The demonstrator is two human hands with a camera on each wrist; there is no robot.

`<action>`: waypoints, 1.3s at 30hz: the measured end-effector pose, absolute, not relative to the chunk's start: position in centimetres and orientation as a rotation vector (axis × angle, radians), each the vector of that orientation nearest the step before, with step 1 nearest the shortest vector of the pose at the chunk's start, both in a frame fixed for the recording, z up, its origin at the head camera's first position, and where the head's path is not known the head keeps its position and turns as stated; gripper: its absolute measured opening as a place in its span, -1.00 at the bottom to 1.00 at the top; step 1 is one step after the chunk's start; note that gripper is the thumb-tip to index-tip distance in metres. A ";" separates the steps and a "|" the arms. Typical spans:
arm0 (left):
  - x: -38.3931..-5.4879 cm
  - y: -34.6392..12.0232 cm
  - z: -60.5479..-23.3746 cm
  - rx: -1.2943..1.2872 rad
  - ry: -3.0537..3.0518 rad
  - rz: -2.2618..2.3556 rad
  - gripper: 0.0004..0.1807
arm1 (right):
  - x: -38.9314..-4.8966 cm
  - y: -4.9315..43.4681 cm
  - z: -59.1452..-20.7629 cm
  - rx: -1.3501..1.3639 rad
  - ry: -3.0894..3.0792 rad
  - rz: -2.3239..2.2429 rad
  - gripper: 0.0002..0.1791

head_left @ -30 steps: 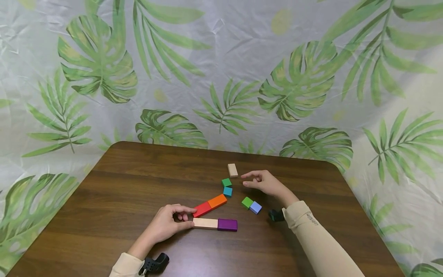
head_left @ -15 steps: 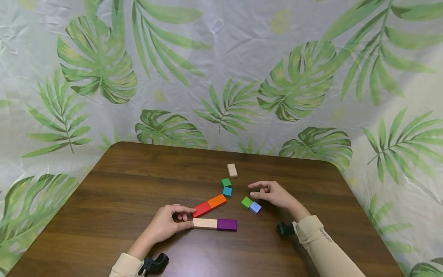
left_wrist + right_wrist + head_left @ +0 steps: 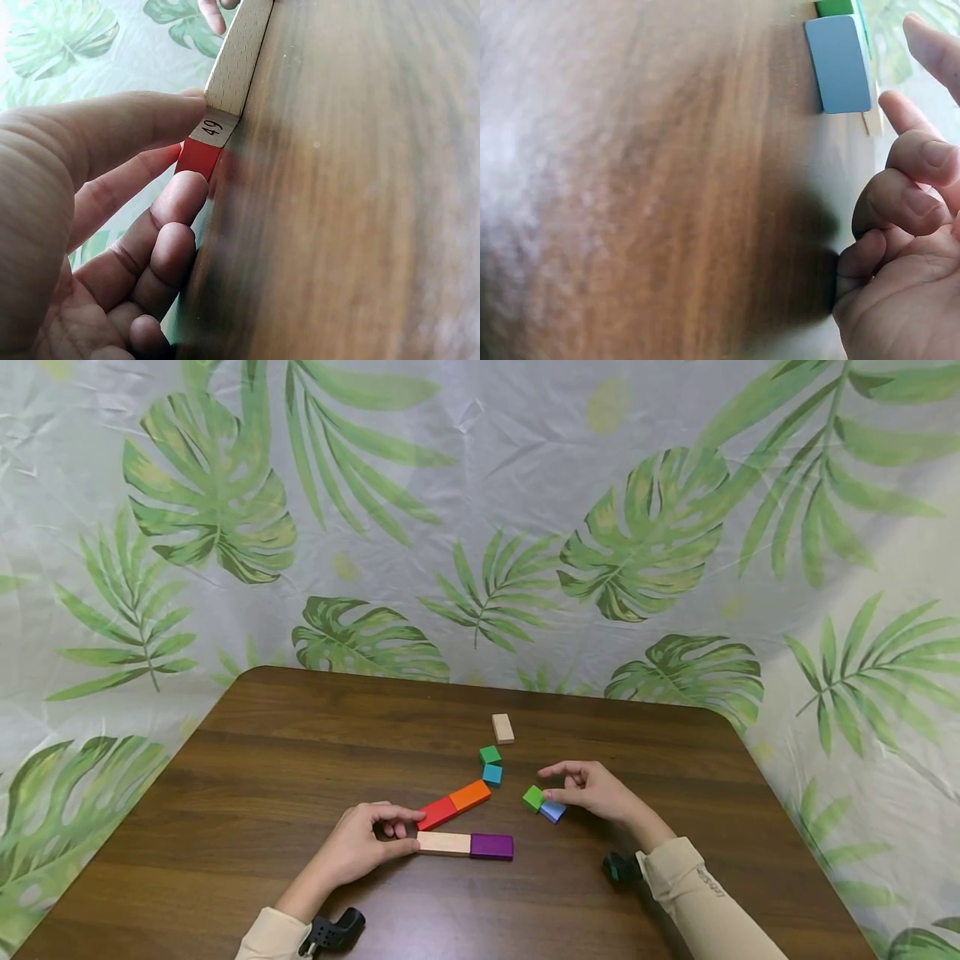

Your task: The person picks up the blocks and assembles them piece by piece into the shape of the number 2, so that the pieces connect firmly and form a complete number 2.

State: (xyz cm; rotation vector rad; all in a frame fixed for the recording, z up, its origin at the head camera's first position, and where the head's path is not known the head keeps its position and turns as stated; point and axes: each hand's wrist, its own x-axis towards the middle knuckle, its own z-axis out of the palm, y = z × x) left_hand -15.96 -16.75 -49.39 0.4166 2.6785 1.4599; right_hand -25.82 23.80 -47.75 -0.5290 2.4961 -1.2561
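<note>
My left hand (image 3: pixel 358 845) lies at the left ends of two block rows. Its thumb tip touches the plain wooden block (image 3: pixel 444 843), whose end is marked 49, while the index fingertip is at the red block (image 3: pixel 437 814). A purple block (image 3: pixel 492 847) continues the plain one, and an orange block (image 3: pixel 470 795) continues the red. My right hand (image 3: pixel 598 792) hovers by a light green block (image 3: pixel 533 798) and a blue block (image 3: pixel 841 64), index finger extended, other fingers curled under. Its thumb overlaps the blue block in the head view.
Beyond the orange block sit a teal block (image 3: pixel 492 775) and a green block (image 3: pixel 490 756), set at an angle. Farther back lies another plain wooden block (image 3: pixel 503 728). A leaf-patterned curtain (image 3: pixel 480 527) hangs behind the brown wooden table (image 3: pixel 315 735).
The right hand has moved from near the far plain block back toward the person and slightly right, then lowered to the blue block. The left hand and blocks stay put.
</note>
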 end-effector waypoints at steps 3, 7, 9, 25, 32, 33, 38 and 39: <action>-16.0 -16.7 -49.4 0.417 2.680 1.458 -0.67 | -25.6 23.8 -47.8 -0.527 2.473 -1.275 -0.54; -15.9 -16.7 -49.4 0.415 2.682 1.451 -0.68 | -25.4 23.6 -47.8 -0.539 2.455 -1.287 -0.54; -15.9 -16.7 -49.4 0.414 2.681 1.453 -0.67 | -25.3 23.5 -47.8 -0.544 2.454 -1.290 -0.54; -15.8 -16.7 -49.3 0.420 2.679 1.474 -0.67 | -25.2 22.8 -48.3 -0.557 2.531 -1.197 -0.60; -15.9 -16.7 -49.3 0.430 2.685 1.458 -0.67 | -25.1 22.7 -48.2 -0.558 2.531 -1.189 -0.61; -15.9 -16.7 -49.3 0.430 2.685 1.457 -0.67 | -25.1 22.7 -48.2 -0.560 2.531 -1.189 -0.61; -15.9 -16.7 -49.3 0.436 2.687 1.456 -0.67 | -25.2 22.7 -48.4 -0.569 2.535 -1.188 -0.61; -15.9 -16.7 -49.3 0.437 2.687 1.455 -0.67 | -25.2 22.7 -48.4 -0.571 2.535 -1.189 -0.61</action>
